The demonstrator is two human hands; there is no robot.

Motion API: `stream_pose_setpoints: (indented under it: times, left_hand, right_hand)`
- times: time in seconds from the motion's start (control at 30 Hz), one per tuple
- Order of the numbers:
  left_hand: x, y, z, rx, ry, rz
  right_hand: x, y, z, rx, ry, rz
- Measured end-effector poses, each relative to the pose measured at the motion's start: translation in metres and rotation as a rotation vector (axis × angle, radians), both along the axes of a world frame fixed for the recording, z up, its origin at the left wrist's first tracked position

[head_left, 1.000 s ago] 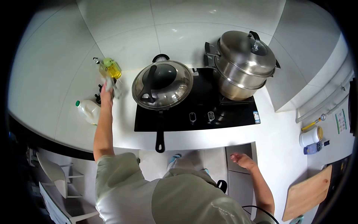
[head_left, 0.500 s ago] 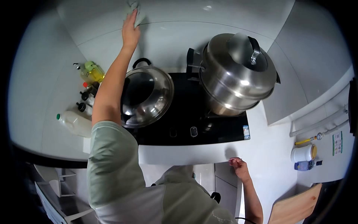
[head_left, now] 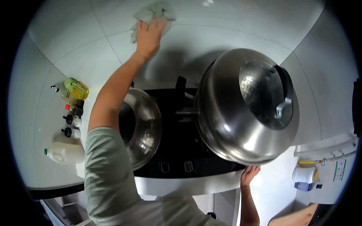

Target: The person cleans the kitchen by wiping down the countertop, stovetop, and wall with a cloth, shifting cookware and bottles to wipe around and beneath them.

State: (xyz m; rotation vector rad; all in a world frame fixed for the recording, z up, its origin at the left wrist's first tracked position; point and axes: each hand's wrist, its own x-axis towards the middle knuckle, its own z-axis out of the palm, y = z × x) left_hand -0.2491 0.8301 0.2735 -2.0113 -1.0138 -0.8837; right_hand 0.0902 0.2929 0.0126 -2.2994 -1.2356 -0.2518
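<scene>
My left hand (head_left: 149, 39) reaches up to the tiled back wall and presses a pale grey-green cloth (head_left: 160, 11) against it, fingers spread over the fabric. Below that arm, a domed wok lid (head_left: 149, 128) lies on the black stovetop (head_left: 173, 150), partly covered by my arm. To the right stands a large steel steamer pot (head_left: 226, 113) with a domed lid, a glass window and a black handle. My right hand (head_left: 250, 176) rests at the counter's front edge, just below the pot's rim, holding nothing; its fingers are stretched out and their tips partly hidden.
Along the left wall stand a yellow oil bottle (head_left: 76, 89), several small seasoning jars (head_left: 71, 120) and a white jug (head_left: 65, 153) with a green cap. At the right are a white tub (head_left: 304, 174), a purple bottle (head_left: 305, 187) and a wooden board (head_left: 296, 217).
My left hand has slid the cloth rightward along the wall. My right hand has moved up to the counter edge beside the stove. The view has come closer to the pot.
</scene>
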Motion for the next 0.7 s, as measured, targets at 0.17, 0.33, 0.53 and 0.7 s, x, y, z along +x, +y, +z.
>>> stream_pose_setpoints:
  times: [0.17,0.33,0.53,0.7]
  left_hand:
    - [0.001,0.000,-0.045,-0.297,0.714,-0.182]
    - [0.011,0.029,-0.173,-0.403,1.050,-0.586]
    - [0.053,0.025,-0.130,-0.346,0.883,-0.651]
    - [0.106,0.024,0.040,0.267,0.412,-0.517]
  right_hand:
    - [0.022,-0.027,-0.133,-0.211,0.211,0.101]
    - [-0.018,-0.002,-0.079,-0.321,0.195,0.099]
    - [-0.024,0.013,-0.059,-0.331,0.182,0.051]
    - [-0.027,0.013,-0.052,-0.339,0.179,0.025]
